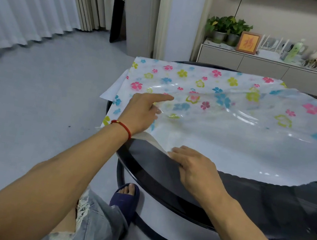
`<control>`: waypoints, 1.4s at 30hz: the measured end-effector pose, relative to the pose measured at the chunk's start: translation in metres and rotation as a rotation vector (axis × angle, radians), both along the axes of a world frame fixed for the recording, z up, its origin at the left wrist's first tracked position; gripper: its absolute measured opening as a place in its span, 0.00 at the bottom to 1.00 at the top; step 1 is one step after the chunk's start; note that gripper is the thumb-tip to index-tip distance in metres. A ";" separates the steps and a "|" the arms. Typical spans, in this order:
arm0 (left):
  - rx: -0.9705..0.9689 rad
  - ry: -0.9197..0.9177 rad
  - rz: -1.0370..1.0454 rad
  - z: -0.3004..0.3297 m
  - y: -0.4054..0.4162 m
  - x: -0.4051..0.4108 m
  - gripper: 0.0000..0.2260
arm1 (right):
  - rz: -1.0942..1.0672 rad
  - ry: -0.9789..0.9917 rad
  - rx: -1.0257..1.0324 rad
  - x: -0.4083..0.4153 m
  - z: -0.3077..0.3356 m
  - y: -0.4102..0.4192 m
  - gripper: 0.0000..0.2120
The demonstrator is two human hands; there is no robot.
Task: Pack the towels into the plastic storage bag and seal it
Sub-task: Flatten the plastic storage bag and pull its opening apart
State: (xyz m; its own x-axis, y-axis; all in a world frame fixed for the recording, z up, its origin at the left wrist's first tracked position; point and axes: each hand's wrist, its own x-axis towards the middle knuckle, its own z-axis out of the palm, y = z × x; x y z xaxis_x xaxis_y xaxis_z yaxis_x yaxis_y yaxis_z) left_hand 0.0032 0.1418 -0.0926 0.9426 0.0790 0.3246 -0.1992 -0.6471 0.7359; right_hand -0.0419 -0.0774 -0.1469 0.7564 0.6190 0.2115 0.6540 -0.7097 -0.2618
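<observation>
The plastic bag (227,114) printed with flowers lies spread over most of the round dark worktop (165,175), its far left corner hanging past the rim and its upper layer billowing up on my right. That slack sheet is my main worry: it is slippery on the glossy top, so I judge a pull from either hand could drag the whole bag off the edge toward the floor. The lifted layer could also fold back on itself and close the mouth before anything goes in. I see no loose towels anywhere; whether the pale layer under the clear film is a towel or the bag's backing, I cannot tell.

My left hand (142,111) rests on the bag near its left edge, forefinger stretched out flat, the other fingers curled loosely against the film; its grip is open, pressing and holding nothing. My right hand (197,167) lies at the near edge, fingers bunched over the pale lip (156,140) of the bag. Whether that grip pinches the edge or only presses it down, I cannot tell.
</observation>
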 end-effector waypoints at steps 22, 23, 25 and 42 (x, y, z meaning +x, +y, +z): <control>0.380 0.060 -0.009 0.039 0.034 -0.005 0.16 | 0.279 0.005 -0.068 -0.017 0.014 0.028 0.38; 0.379 0.049 -0.005 0.045 0.035 -0.001 0.17 | 0.292 0.013 -0.057 -0.019 0.015 0.023 0.36; 0.354 0.029 0.021 0.056 0.038 0.007 0.17 | 0.316 0.016 -0.043 -0.022 0.016 0.015 0.31; 0.884 -0.116 -0.117 0.087 -0.017 0.000 0.18 | -0.536 0.179 -0.214 0.011 0.007 -0.062 0.32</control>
